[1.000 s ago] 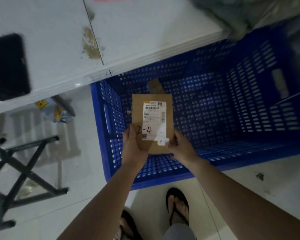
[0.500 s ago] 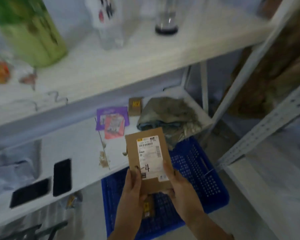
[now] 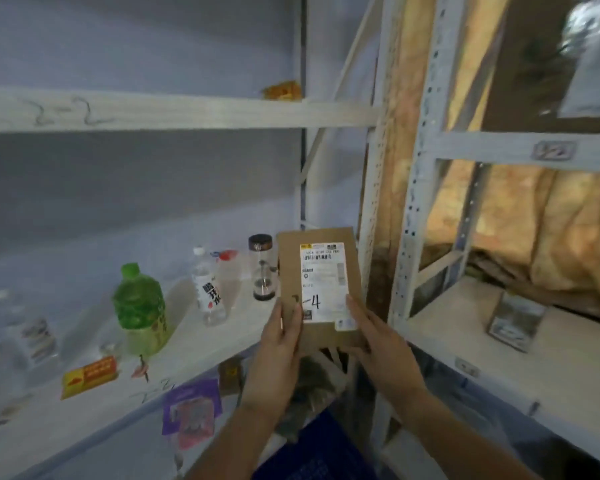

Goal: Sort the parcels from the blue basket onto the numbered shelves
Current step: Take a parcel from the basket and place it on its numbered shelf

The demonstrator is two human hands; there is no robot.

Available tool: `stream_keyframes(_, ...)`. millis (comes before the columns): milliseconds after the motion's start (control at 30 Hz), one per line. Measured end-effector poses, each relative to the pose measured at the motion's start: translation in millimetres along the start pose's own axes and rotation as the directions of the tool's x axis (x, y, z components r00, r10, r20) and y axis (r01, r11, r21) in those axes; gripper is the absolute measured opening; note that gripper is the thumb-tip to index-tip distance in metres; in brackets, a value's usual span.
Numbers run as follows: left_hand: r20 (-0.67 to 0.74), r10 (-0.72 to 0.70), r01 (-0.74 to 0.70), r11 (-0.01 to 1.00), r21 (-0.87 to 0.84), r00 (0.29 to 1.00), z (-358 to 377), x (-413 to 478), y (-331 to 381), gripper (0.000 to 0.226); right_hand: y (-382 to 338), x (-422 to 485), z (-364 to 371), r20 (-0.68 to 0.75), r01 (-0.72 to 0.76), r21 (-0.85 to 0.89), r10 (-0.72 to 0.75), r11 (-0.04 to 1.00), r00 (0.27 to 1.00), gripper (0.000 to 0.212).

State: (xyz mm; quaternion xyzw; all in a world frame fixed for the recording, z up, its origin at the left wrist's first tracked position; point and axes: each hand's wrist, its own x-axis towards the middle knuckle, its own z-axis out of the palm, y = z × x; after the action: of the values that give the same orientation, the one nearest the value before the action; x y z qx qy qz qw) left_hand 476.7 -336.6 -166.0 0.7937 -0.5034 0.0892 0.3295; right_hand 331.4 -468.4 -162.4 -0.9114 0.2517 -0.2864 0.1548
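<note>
The left hand (image 3: 279, 336) and right hand (image 3: 378, 341) are gripping the brown parcel (image 3: 321, 285), fingers (image 3: 355, 308) curled round its lower edges, above the blue basket (image 3: 312, 452); marked seemingly 2-4, it is not yet shelved.

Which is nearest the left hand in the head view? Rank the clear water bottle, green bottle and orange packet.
1. Clear water bottle, just left of the left hand.
2. Green bottle, farther left.
3. Orange packet, farthest left and lower.

White shelf (image 3: 243, 317) left of left hand (image 3: 278, 344): green bottle (image 3: 140, 306), clear bottle (image 3: 210, 289), dark-capped jar (image 3: 262, 268), orange packet (image 3: 89, 375). Second shelf (image 3: 447, 327) right of right hand (image 3: 385, 351): one silvery packet (image 3: 515, 323)
</note>
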Motion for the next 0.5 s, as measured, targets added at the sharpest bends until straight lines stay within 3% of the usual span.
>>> stream_keyframes(67,-0.029,0.152,-0.152,0.988,-0.011,0.988,-42.2,20.1,29.3,0.086,-22.2,4.4,-53.3,-0.093,0.005,-0.043,-0.009,0.999,0.996,0.078)
stream_keyframes(100,-0.032,0.177,-0.18,0.977,-0.11,0.984,-62.6,27.0,47.6,0.081,-30.7,3.8,-77.4,-0.139,0.009,-0.061,-0.018,0.998,0.99,0.079)
stream_keyframes(233,-0.101,0.401,-0.408,0.911,-0.062,0.911,-107.1,57.1,110.4,0.059,-50.4,-7.5,-160.1,-0.303,-0.01,-0.096,-0.019,0.995,0.953,0.079)
stream_keyframes(367,-0.086,0.592,-0.586,0.806,0.085,0.802,-133.2,75.9,165.9,0.1,-48.3,-31.3,-234.3,-0.427,-0.02,-0.187,-0.063,0.982,0.902,0.08)
stream_keyframes(433,-0.133,0.726,-0.706,0.688,0.171,0.675,-134.1,77.2,196.9,0.102,-42.7,-47.8,-270.1,-0.471,-0.05,-0.257,-0.08,0.965,0.879,0.077)
stream_keyframes(500,-0.183,0.752,-0.733,0.659,0.171,0.633,-139.4,73.1,236.1,0.102,-38.8,-65.4,-303.8,-0.523,-0.066,-0.311,-0.112,0.948,0.845,0.076)
